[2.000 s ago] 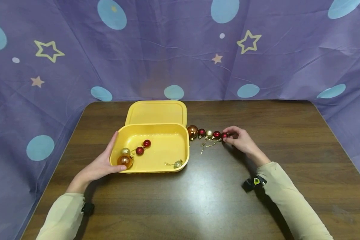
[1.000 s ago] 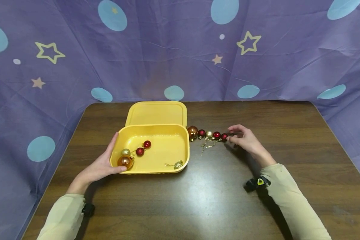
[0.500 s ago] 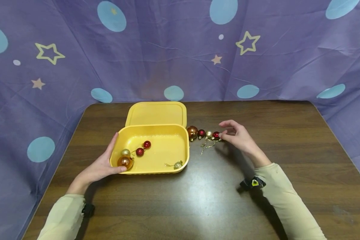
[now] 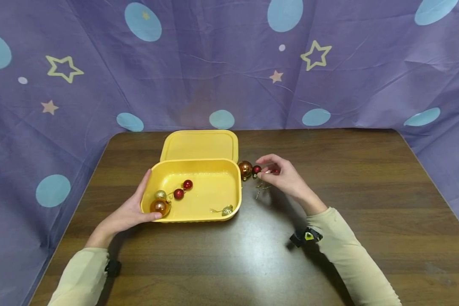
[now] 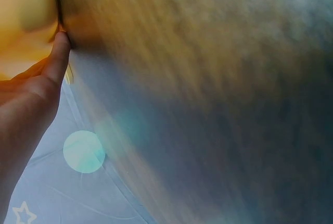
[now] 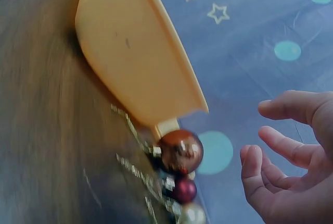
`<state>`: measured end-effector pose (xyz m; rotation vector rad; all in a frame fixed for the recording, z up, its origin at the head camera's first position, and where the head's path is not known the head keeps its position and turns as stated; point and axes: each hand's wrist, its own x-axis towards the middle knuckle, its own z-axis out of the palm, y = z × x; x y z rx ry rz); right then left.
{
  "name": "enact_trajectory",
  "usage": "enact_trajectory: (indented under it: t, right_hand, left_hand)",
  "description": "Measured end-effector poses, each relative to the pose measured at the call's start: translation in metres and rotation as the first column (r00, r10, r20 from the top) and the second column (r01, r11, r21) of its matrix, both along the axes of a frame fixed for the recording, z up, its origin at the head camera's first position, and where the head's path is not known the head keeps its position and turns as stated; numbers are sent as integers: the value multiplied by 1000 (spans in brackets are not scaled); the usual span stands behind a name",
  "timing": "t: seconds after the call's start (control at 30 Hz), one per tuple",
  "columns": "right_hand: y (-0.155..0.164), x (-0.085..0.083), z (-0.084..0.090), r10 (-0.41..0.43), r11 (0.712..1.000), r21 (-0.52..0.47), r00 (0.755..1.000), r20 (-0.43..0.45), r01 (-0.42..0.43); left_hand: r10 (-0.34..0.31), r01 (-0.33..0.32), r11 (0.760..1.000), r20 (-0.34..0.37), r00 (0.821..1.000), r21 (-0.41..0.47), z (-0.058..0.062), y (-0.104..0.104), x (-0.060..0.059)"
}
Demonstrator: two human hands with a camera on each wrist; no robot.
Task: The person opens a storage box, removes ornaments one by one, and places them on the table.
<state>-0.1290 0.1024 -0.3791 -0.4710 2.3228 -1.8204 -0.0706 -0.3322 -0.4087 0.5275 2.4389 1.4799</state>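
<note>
the yellow tub (image 4: 214,193) sits on the brown table (image 4: 252,255) with its lid (image 4: 199,145) lying flat just behind it. the left hand (image 4: 128,212) grips the tub's left front corner, thumb along the left wall and fingers under the front edge. inside the tub there's 1 copper ball (image 4: 160,206) and 1 gold ball (image 4: 160,194) by that corner, 2 red balls (image 4: 183,189) near the middle and a gold glittery bit (image 4: 226,209) at the front right. just right of the tub is a row of baubles (image 4: 250,169), copper 1 touching the tub wall. the right hand (image 4: 283,177) is over the row's right end, fingers loosely curled; the wrist view shows them apart with nothing in them.
</note>
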Motion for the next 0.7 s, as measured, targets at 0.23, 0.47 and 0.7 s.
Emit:
enact_trajectory:
  t: [0.23,0.47,0.7]
  right_hand:
    - [-24,3,3,80,996,-31,996,-26,-81]
    - [-43,5,7,155,988,-8,985,-81,-156]
    - [-68,7,15,223,975,53,968,-118,-218]
  left_hand:
    - [3,-3,1000,-6,1000,-14,1,1,0]
    - [-6,6,1000,-9,1000,4,3,2,0]
    - [3,-3,1000,-1,1000,-2,3,1,0]
